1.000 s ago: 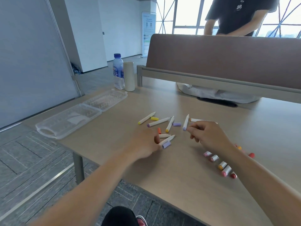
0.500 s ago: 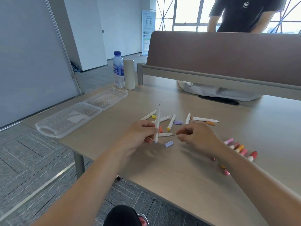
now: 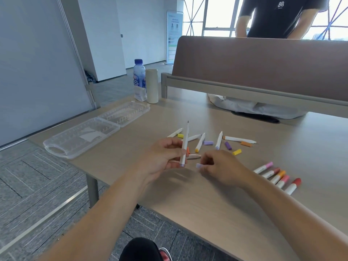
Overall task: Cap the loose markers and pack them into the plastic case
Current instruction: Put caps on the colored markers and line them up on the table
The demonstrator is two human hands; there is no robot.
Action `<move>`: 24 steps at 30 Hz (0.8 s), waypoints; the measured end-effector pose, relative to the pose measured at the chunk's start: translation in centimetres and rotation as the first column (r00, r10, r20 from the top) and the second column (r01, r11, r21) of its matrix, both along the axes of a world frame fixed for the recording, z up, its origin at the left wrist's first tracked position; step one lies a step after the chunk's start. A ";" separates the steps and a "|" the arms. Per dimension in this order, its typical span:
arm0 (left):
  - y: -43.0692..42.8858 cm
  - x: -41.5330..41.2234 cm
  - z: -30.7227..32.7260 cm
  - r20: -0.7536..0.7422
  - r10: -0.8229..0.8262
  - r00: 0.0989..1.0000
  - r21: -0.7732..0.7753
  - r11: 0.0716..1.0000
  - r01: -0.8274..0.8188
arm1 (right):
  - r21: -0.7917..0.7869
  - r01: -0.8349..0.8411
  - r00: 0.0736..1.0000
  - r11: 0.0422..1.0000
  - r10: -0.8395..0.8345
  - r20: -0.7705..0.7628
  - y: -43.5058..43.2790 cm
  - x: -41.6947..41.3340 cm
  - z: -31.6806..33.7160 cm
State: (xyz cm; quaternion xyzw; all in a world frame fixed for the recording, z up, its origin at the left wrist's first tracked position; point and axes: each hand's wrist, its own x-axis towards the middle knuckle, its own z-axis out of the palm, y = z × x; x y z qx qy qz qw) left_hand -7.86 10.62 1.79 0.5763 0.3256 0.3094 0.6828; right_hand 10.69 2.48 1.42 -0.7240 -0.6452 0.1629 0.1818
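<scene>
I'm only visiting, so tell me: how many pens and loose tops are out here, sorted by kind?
Capped markers, in a row at the right: 5
Uncapped markers lying on the table: 6
Held marker, uncapped, in the left hand: 1
Loose caps on the table: 6
Lilac cap pinched in the right hand: 1
Total: 19

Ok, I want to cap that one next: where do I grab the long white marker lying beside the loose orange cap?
Pinch the long white marker mid-barrel from above, across its near and far sides. It lies flat, bare tip pointing right, and the loose orange cap crowds only the tip end.
</scene>
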 end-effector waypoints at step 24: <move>0.9 3.7 0.4 -0.071 -0.002 0.997 0.090 0.996 0.008 | 0.117 0.177 0.983 0.977 -0.181 0.026 3.4 5.2 0.2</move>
